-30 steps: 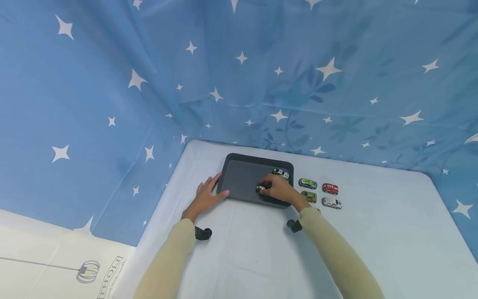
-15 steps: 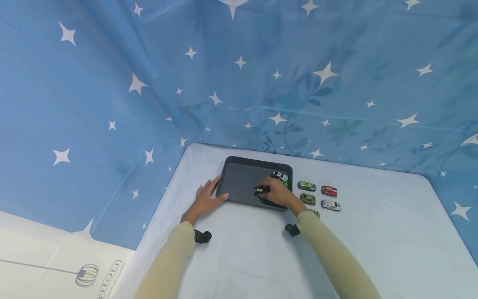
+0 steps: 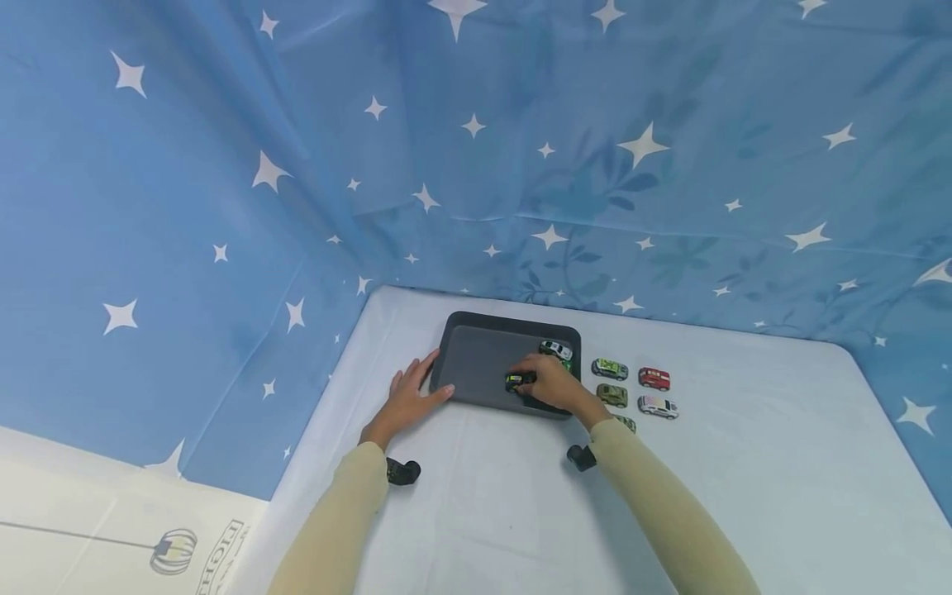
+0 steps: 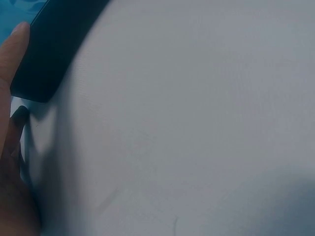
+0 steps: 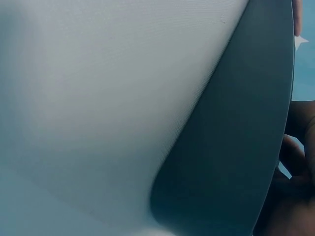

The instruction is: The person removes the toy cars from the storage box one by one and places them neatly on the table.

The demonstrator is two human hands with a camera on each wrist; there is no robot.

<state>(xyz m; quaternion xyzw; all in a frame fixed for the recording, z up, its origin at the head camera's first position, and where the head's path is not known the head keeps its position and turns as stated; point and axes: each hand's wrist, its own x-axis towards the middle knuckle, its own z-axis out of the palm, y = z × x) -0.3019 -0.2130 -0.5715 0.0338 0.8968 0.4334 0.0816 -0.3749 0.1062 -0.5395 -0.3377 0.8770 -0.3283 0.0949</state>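
Observation:
My right hand (image 3: 554, 385) reaches into a dark grey tray (image 3: 476, 351) and pinches a small black toy car (image 3: 512, 382) with a yellow-green mark. The car is low over the tray's floor; whether it touches is unclear. A white-and-black toy car (image 3: 555, 349) lies in the tray's far right corner, and a green toy car (image 3: 567, 364) beside it is partly hidden by that hand. My left hand (image 3: 407, 406) rests spread at the tray's left edge, fingers extended. In the left wrist view its thumb (image 4: 15, 51) touches the tray wall (image 4: 56, 49).
Right of the tray stand a green-and-white toy car (image 3: 610, 368), a red one (image 3: 654, 379), an olive one (image 3: 612, 395), a white one (image 3: 658, 406) and a camouflage one (image 3: 625, 424) half behind the sleeve. A blue starry curtain (image 3: 476, 190) backs the white table (image 3: 476, 512).
The black car shows more clearly between the right fingers, which have shifted slightly. More of the camouflage car has come out from behind the right arm. My left hand stays at the tray edge.

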